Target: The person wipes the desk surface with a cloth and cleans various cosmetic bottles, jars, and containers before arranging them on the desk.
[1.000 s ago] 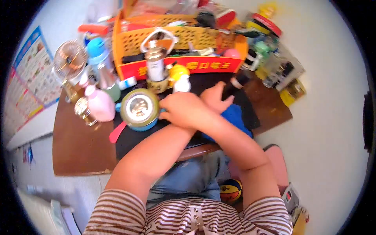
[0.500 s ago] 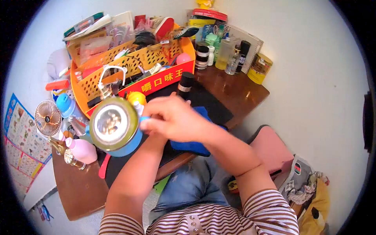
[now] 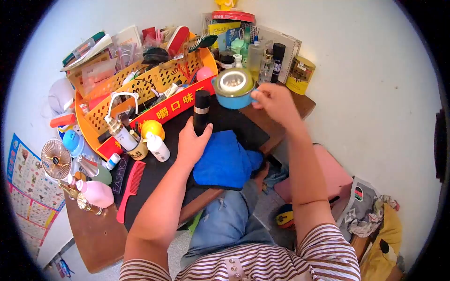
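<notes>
My right hand (image 3: 277, 104) is closed on the side handle of a blue lidded bowl (image 3: 235, 101), held up in front of the bottles at the back right. The bowl's lid is olive green with a shiny round centre. In my left hand (image 3: 192, 144) stands a black cylindrical bottle (image 3: 201, 101) with a silver band, gripped around its lower part. A blue cloth (image 3: 220, 161) lies just right of that hand, at the table's front edge. Left of the hand are a white bottle (image 3: 158, 149), a yellow ball-shaped thing (image 3: 153, 128) and a red comb (image 3: 131, 188).
An orange perforated basket (image 3: 161, 114) full of small items fills the back. A pink bottle (image 3: 96, 193) and a small fan (image 3: 56, 158) stand at the left. A yellow-lidded tin (image 3: 300, 75) is at the back right. A pink chair-like object (image 3: 323, 173) sits beyond the table's right edge.
My right hand has carried the blue bowl from the left across to the back right. My left hand, still on the black bottle, has come into full view, along with the comb and white bottle.
</notes>
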Available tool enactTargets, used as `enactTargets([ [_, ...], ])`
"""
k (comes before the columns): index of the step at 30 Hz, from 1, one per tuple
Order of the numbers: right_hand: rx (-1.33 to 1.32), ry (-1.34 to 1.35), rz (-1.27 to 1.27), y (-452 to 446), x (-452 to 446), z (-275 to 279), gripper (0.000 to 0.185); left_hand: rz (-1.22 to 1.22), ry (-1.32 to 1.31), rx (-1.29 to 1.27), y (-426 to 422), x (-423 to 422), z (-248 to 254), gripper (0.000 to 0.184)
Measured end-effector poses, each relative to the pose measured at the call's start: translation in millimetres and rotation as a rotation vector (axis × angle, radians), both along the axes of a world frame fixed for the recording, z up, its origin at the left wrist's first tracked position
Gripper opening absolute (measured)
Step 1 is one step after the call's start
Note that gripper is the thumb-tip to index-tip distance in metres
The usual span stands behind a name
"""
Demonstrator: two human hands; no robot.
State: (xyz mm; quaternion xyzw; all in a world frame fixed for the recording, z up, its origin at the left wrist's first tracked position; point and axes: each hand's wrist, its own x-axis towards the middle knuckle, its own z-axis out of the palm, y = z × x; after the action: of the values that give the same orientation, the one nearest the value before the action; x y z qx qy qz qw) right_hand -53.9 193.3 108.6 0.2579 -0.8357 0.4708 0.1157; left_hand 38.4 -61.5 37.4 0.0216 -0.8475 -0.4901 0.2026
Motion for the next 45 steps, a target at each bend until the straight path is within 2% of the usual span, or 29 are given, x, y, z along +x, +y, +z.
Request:
enactTargets([
  [4,-0.039,-0.144,-0.056,-23,-35,-59,0.021,-0.004,0.021,0.035,1,2,-1,0.039],
  [6,-0.142,-0.293,0.053,-32,-51,-83,0.024,-0.011,0.023,0.058,1,1,0,0.039],
  [7,-0.197,-0.266,0.148,-37,-57,-88,0.034,-0.009,0.025,0.059,1,2,0,0.039],
  [8,-0.196,-0.268,0.149,-31,-69,-86,0.034,-0.007,0.024,0.060,2,2,0,0.039],
  [10,0.238,-0.349,0.054,-26,-84,-51,0.041,-0.006,0.028,0.048,3,4,1,0.039],
  [11,0.240,-0.255,-0.082,-27,-97,-47,0.043,-0.005,0.040,0.035,2,3,1,0.039],
  [12,0.348,-0.137,-0.286,-32,-106,-39,0.039,-0.004,0.039,0.034,2,2,0,0.039],
  [14,0.328,0.034,-0.327,-41,-148,-56,0.046,0.003,0.068,0.002,1,-1,-5,0.039],
  [15,0.324,0.033,-0.323,-48,-167,-67,0.046,0.007,0.067,-0.002,1,-1,-4,0.039],
  [17,0.323,0.158,-0.349,-68,-191,-84,0.063,-0.018,0.021,0.042,2,3,1,0.039],
  [20,0.393,0.010,-0.399,-89,-183,-71,0.072,-0.037,0.007,0.041,3,7,8,0.038],
  [25,0.339,0.053,-0.537,-104,-189,-76,0.070,-0.035,0.044,0.042,4,5,7,0.035],
  [32,0.415,0.076,-0.600,-108,-186,-78,0.073,-0.036,0.016,0.048,6,4,8,0.034],
  [37,0.462,0.030,-0.604,-110,-177,-67,0.081,-0.019,0.072,0.020,8,5,6,0.033],
  [40,0.479,-0.052,-0.629,-115,-179,-60,0.084,-0.022,0.021,0.014,6,4,7,0.034],
  [45,0.499,0.055,-0.610,-113,-184,-73,0.082,-0.025,0.004,0.013,5,2,4,0.036],
])
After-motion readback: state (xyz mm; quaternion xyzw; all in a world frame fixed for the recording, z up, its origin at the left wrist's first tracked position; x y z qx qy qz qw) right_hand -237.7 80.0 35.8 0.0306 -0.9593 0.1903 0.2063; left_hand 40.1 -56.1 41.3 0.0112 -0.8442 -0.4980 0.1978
